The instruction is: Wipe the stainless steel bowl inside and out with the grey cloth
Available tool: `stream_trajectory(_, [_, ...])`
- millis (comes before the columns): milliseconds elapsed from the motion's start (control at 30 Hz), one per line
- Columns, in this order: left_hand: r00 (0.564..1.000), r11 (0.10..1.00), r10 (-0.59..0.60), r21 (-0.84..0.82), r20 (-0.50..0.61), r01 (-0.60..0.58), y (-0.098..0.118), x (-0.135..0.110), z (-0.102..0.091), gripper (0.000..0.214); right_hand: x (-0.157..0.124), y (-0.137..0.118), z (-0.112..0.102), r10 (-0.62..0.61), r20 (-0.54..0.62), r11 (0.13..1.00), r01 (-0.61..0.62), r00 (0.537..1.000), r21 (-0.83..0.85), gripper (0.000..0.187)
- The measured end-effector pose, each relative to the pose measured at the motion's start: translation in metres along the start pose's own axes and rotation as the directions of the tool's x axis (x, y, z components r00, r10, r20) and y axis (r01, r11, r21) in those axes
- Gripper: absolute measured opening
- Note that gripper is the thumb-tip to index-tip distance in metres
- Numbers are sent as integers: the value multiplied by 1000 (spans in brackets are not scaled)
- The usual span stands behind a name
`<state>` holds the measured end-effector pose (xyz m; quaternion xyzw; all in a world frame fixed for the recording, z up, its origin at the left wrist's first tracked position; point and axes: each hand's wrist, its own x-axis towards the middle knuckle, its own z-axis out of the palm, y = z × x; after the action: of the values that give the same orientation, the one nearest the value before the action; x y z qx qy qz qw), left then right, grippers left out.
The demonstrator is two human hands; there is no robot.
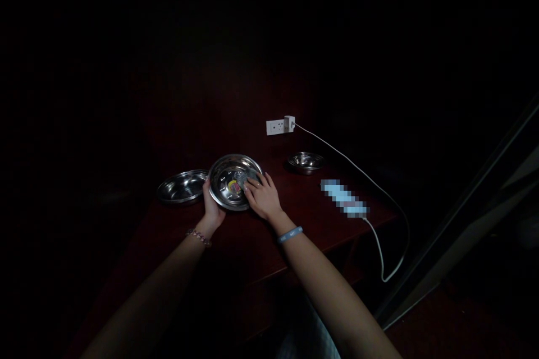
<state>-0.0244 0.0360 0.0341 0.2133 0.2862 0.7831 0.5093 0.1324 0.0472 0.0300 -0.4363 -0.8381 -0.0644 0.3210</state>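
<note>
My left hand grips the left rim of a shiny metal bowl, which is tilted up toward me above the table. A round yellow and pink sticker shows on the bowl's inner base. Inside the bowl, my right hand presses a grey cloth against the right side, its fingers bent over it. The cloth's exact kind is hard to make out in the dim light. Just left of my left hand lies a wider, shallow metal dish.
A small metal bowl stands at the back right of the dark red table. A blurred-out lit device lies in front of it. Its white cable runs over the table's right edge and up to a charger in the wall socket.
</note>
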Motion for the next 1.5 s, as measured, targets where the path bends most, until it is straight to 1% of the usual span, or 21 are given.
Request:
stream_trajectory(167, [997, 997, -42, 71, 67, 37, -3, -4, 0, 40, 1, 0, -3, 58, -32, 998, -58, 998, 17, 41])
stream_trajectory(267, [993, 992, -69, 115, 97, 58, -5, -6, 0, 40, 1, 1, -1, 72, -56, 996, -69, 996, 57, 42])
stream_trajectory(367, [990, 988, -73, 146, 120, 55, -7, -6, -2, 39, 2, 4, 1, 60, -35, 990, -55, 998, 132, 46])
stream_trajectory(500, [987, 986, -65, 161, 146, 41, -10, -4, -6, 36, 2, 7, 1, 9, 15, 972, -13, 1000, 235, 49])
stream_trajectory(633, [993, 992, -64, 115, 102, 52, -13, 1, -8, 32, 1, 6, -2, -61, 60, 953, 40, 996, 300, 50])
stream_trajectory(733, [996, 996, -64, 71, 58, 60, -15, 5, -8, 33, 0, 1, -5, -115, 88, 950, 84, 989, 301, 47])
stream_trajectory(900, [997, 999, 9, 46, 72, -13, -17, 11, -11, 32, -1, -5, -11, -194, 118, 943, 151, 974, 298, 42])
stream_trajectory(1000, [997, 998, 42, 53, 70, -45, -16, 10, -10, 35, -2, -6, -13, -212, 130, 931, 159, 969, 329, 41])
stream_trajectory(1100, [998, 997, 38, 61, 49, -41, -14, 8, -8, 36, -3, -7, -12, -231, 145, 923, 170, 962, 347, 40])
stream_trajectory(1367, [999, 1000, 20, 22, 31, -21, -8, 6, -4, 38, -4, -9, -11, -257, 141, 923, 199, 956, 329, 34])
stream_trajectory(1500, [999, 999, 35, 25, 21, -36, -8, 7, -5, 39, -3, -10, -12, -262, 140, 925, 207, 955, 319, 34])
